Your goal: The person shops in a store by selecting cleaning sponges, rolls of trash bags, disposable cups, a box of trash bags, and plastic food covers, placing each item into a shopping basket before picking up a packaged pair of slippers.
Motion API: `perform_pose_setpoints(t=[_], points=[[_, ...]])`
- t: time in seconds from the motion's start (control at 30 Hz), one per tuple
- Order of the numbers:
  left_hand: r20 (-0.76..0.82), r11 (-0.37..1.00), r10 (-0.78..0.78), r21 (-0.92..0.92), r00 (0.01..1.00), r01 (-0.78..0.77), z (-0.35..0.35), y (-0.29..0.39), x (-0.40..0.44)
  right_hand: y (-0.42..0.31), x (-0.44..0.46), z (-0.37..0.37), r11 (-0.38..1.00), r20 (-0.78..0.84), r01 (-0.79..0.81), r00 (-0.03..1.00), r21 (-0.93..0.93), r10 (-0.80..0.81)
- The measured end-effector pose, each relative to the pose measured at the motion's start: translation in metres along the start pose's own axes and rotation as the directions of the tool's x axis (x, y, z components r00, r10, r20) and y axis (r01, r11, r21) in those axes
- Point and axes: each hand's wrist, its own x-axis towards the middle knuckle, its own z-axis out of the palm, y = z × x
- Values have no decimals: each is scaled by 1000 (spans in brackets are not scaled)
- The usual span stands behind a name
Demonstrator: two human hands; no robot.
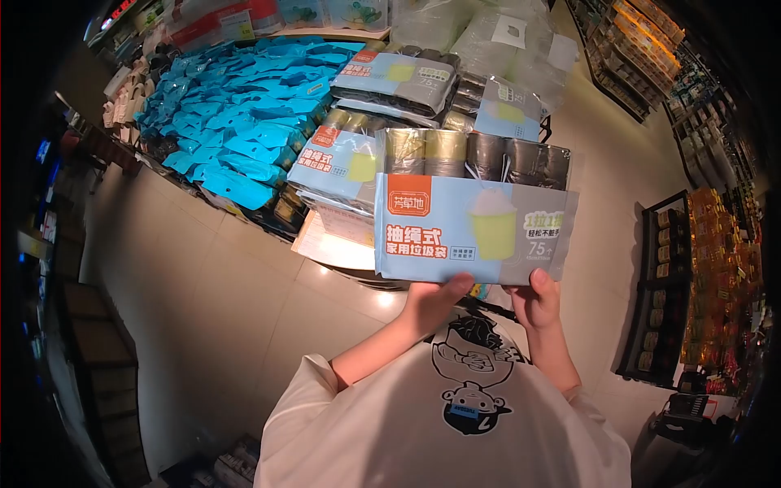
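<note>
A pack of rolled garbage bags (476, 224), with a blue, orange and grey label and gold and black rolls showing along its top, is held upright in front of the chest. My left hand (438, 302) grips its bottom edge near the middle, thumb on the front. My right hand (537, 299) holds the same edge further right, its thumb also on the front. The fingers behind the pack are hidden. Similar packs (394, 80) are stacked on the display just behind, and another similar pack (338, 167) lies left of the held one.
Many bright blue packages (236, 122) cover the display at the left. Clear plastic-wrapped goods (496, 41) stand behind the stacks. A dark shelf rack (661, 285) with goods is on the right. Tiled floor (220, 301) runs between the displays.
</note>
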Motion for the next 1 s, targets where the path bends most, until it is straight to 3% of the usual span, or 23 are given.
perform_pose_setpoints(t=[0.3,0.43,0.5,0.63,0.7,0.73,0.83,0.9,1.0], points=[[-81,985,-32,-171,996,17,2,0,-2,2,5,0,999,74,-35,997,29,33],[-112,988,-63,-148,992,46,4,2,-2,1,7,4,1000,65,-26,998,8,26],[-91,985,28,-169,996,-43,8,6,0,1,7,4,1000,68,-19,998,17,18],[-117,989,48,-130,992,-64,5,6,2,3,5,1,999,68,-33,997,18,32],[13,996,90,-12,996,-90,-4,5,8,1,4,1,998,48,-69,996,-11,70],[-27,996,27,-80,999,-29,-2,10,9,0,3,3,997,0,-72,997,-40,72],[7,969,77,-235,997,-73,5,16,21,-7,7,-9,979,63,-48,996,-199,61],[51,958,85,-278,995,-68,5,10,26,-17,7,0,992,-9,-56,998,-117,55],[109,940,37,-340,993,2,10,-2,36,-34,0,0,957,-101,-82,993,-280,55]])
